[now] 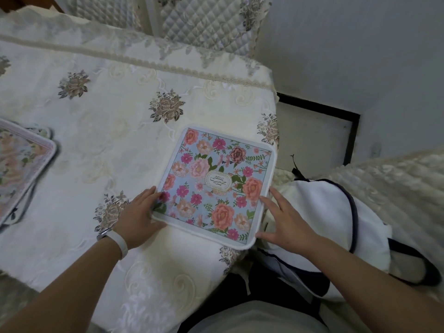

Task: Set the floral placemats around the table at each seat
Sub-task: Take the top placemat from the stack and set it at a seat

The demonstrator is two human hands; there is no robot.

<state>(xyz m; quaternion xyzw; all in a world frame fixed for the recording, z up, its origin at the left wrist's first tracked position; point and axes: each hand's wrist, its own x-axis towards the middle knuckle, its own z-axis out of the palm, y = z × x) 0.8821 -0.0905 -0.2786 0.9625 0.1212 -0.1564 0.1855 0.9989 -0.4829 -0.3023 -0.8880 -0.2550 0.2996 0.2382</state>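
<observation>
A square floral placemat (213, 181) with a white border and pink and peach flowers on pale blue lies flat near the table's right corner. My left hand (139, 215) grips its near left corner, thumb under the edge and fingers on top. My right hand (281, 219) rests with spread fingers against its near right edge, holding nothing. A second floral placemat (21, 162) lies at the left edge of the view, partly cut off, apparently on top of another mat.
The table (96, 116) wears a cream embroidered cloth with lace trim. A quilted chair back (204, 20) stands at the far side. A white tote bag with dark trim (324, 212) sits on a covered seat at the right, close to the table corner.
</observation>
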